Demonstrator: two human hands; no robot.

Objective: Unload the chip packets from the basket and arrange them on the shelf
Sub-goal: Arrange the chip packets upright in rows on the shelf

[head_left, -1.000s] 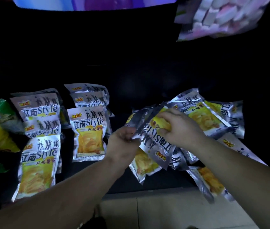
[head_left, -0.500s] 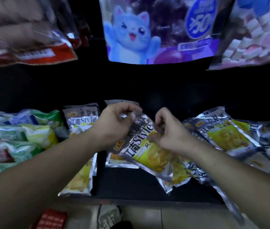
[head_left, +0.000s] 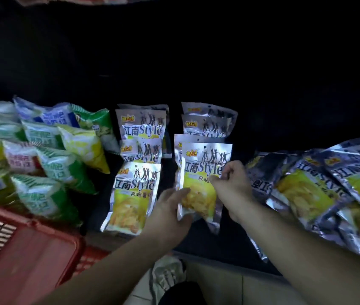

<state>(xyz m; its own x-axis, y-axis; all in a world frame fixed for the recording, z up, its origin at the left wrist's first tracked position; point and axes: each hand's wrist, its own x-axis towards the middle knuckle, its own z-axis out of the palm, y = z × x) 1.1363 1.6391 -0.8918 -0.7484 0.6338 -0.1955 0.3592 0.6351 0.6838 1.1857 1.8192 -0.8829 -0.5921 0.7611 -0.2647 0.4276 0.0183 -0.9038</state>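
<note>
**Chip packet held upright over the shelf's second row**

The dark shelf (head_left: 210,247) runs under and behind the held chip packet (head_left: 203,172), which stands upright, printed face to the camera, in both hands. The red basket (head_left: 31,260) sits well to the lower left of the held chip packet, its slatted wall facing the camera. A loose heap of silver packets (head_left: 320,194) lies just right of the held chip packet, overlapping and tilted at several angles. A mass of green and white snack bags (head_left: 42,161) fills the shelf far to its left. Between those bags and the held chip packet, a left column of silver packets (head_left: 139,164) lies flat in an overlapping row. Directly behind the held chip packet, a rear column of the same packets (head_left: 207,122) is laid the same way, and the held one covers its nearest member.

The right hand (head_left: 234,188) is curled and pinches the packet's right edge at mid-height. The left hand (head_left: 168,212) grips its lower left corner, thumb on the front; the fingers behind are hidden. A pale shoe (head_left: 168,276) shows on the floor below the held chip packet.
</note>
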